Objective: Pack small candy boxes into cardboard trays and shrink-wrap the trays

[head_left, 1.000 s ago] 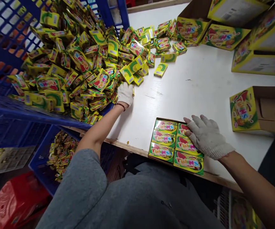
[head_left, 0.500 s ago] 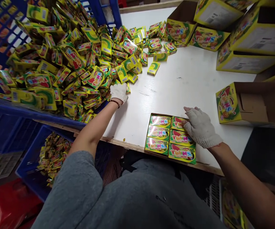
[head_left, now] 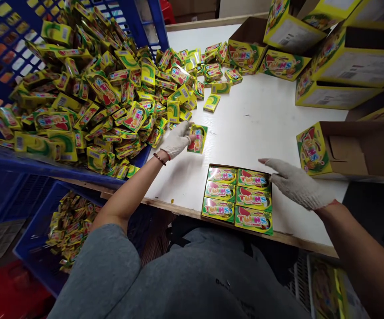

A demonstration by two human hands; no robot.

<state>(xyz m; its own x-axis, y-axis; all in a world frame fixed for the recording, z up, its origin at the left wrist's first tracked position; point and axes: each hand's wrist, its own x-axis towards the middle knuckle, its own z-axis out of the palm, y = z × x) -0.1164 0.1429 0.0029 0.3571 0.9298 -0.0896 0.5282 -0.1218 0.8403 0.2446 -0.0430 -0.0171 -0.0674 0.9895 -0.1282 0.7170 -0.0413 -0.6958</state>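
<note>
My gloved left hand (head_left: 177, 141) is closed on a small yellow-green candy box (head_left: 197, 138), held just above the white table (head_left: 261, 128) beside the big heap of the same boxes (head_left: 105, 97). My gloved right hand (head_left: 295, 182) hovers with fingers stretched out at the right edge of a flat block of several candy boxes (head_left: 237, 199) laid label-up near the table's front edge; its fingertips are at the block's top right box.
A tilted blue crate (head_left: 19, 155) spills the heap onto the table. Open yellow cartons (head_left: 315, 148) stand at the right and back right (head_left: 341, 66). A second blue crate of boxes (head_left: 68, 221) sits on the floor at lower left.
My left hand has pulled one box out of the heap and brought it right. My right hand has lifted off the block and slid to its right edge.
</note>
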